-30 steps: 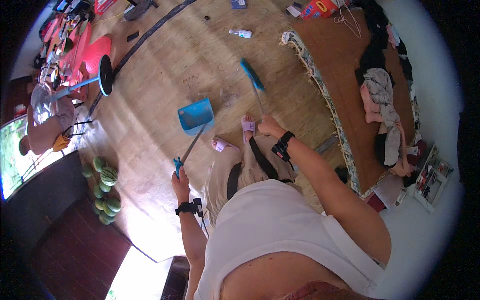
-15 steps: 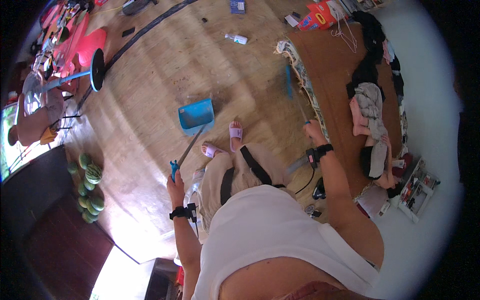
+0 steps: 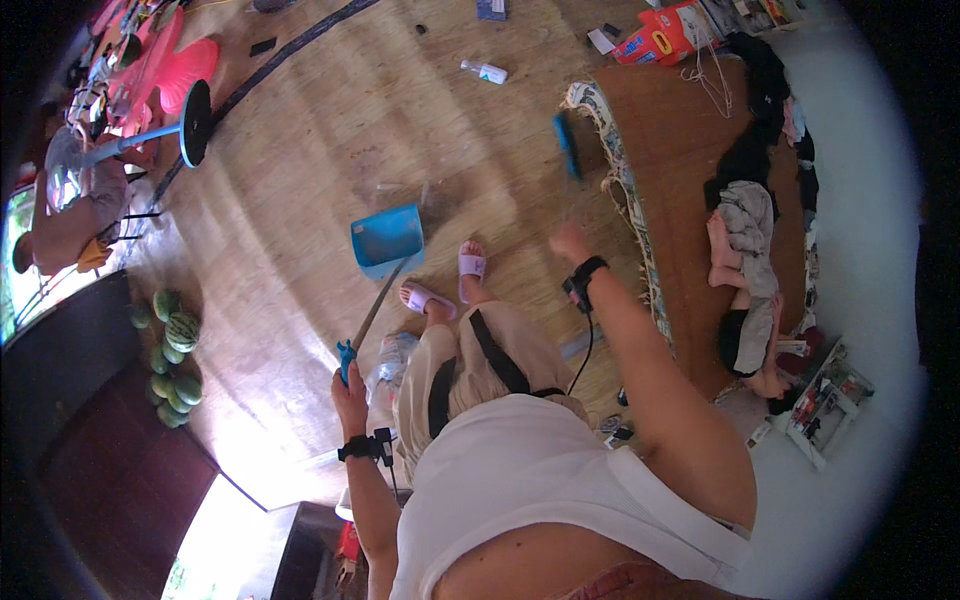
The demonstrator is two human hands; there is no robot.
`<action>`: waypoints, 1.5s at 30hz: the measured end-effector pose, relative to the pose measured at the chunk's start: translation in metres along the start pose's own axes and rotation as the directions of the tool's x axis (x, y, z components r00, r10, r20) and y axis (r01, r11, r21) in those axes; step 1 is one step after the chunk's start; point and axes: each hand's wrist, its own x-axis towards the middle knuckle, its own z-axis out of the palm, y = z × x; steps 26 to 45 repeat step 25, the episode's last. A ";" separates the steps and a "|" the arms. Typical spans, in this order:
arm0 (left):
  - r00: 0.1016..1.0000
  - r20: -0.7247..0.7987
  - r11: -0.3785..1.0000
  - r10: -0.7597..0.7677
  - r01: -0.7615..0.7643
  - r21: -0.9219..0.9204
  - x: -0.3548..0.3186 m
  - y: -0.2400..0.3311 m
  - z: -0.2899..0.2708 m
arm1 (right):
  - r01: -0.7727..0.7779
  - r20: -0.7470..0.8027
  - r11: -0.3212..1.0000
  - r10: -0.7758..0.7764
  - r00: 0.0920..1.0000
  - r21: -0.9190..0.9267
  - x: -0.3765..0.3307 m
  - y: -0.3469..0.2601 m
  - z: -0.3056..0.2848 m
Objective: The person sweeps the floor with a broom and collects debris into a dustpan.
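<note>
My left hand [image 3: 350, 402] is closed around the blue top of a long-handled dustpan. The blue pan [image 3: 388, 240] of it rests on the wooden floor just ahead of my left foot. Over on the right, my right hand [image 3: 572, 243] is a fist, smeared a little by motion. It grips the handle of a broom; the handle itself barely shows. Beyond that fist, the broom's blue head [image 3: 566, 146] is on the floor beside the frayed edge of a brown mat. Some faint debris lies on the floor past the pan.
A person [image 3: 745, 270] lies on the brown mat [image 3: 660, 180] to the right. Several watermelons [image 3: 182, 332] sit at the left. A white bottle [image 3: 485, 72] lies far ahead. A clear plastic container [image 3: 395, 355] stands by my left leg, and a round-based stand [image 3: 196, 124] is at far left.
My right hand has swung left, away from the mat. The broom head has shifted slightly and shows more plainly. My left hand and the dustpan have hardly moved.
</note>
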 end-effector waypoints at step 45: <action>0.996 -0.037 0.993 0.082 -0.084 -0.077 0.027 -0.071 -0.023 | -0.035 0.390 0.999 0.038 0.920 -0.014 -0.041 -0.086 -0.027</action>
